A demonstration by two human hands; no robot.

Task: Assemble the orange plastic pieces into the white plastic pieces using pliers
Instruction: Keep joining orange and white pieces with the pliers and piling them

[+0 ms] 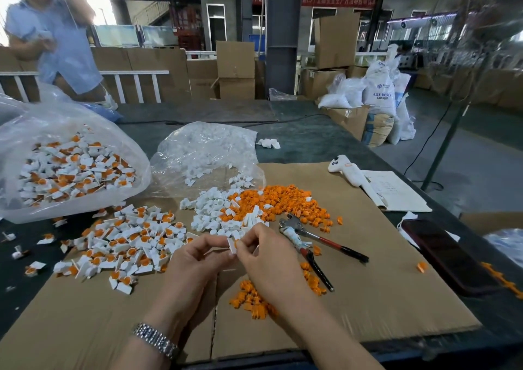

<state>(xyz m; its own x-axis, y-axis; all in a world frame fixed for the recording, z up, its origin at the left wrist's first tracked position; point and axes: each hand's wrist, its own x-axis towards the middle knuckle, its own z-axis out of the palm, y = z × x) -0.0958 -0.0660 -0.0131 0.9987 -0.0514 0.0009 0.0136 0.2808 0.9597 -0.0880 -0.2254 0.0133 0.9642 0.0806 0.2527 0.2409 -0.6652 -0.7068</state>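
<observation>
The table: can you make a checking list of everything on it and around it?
Surface: cardboard sheet on a dark table.
Job's things: white piece pinched between left hand and right hand; pliers lying unused; orange pieces; finished pieces, more in a bag.
Clutter: phone, notebook, white toy-like thing.
Fingers: both sets curled on the piece.
Cables: black cable on the floor.
Surroundings: boxes, sacks, another person.

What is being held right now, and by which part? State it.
A white plastic piece, pinched between the fingertips of the left hand and right hand. The pliers lie untouched.
</observation>
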